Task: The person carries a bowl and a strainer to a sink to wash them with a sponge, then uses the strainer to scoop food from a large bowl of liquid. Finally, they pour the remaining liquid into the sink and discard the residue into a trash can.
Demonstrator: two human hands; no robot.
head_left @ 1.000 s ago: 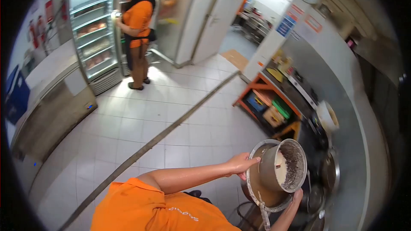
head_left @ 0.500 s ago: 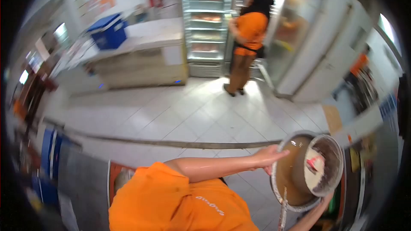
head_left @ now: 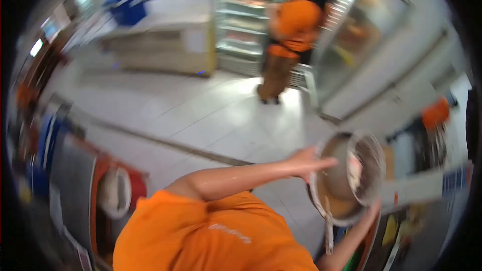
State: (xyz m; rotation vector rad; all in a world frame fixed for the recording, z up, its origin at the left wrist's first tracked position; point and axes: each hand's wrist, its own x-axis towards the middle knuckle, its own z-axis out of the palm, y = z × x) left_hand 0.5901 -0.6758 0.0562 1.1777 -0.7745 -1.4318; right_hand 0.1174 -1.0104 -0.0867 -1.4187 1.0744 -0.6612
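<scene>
Head view, frame blurred by motion. The person carries a round metal sieve [head_left: 346, 180] with a smaller pot [head_left: 364, 170] tilted inside it, held out in front above the tiled floor [head_left: 201, 120]. The left hand [head_left: 309, 163] grips the sieve's near rim, fingers curled over the edge. The right hand [head_left: 371, 211] supports the lower rim from beneath; how far it closes, cannot tell. Pale residue shows inside the pot. Another person [head_left: 291, 35] in orange stands at an open fridge [head_left: 241, 15], well apart.

Judgement: carrying step, mid-turn. Next move calls for keeping the load level and a steady two-handed hold until a surface is reached.
</scene>
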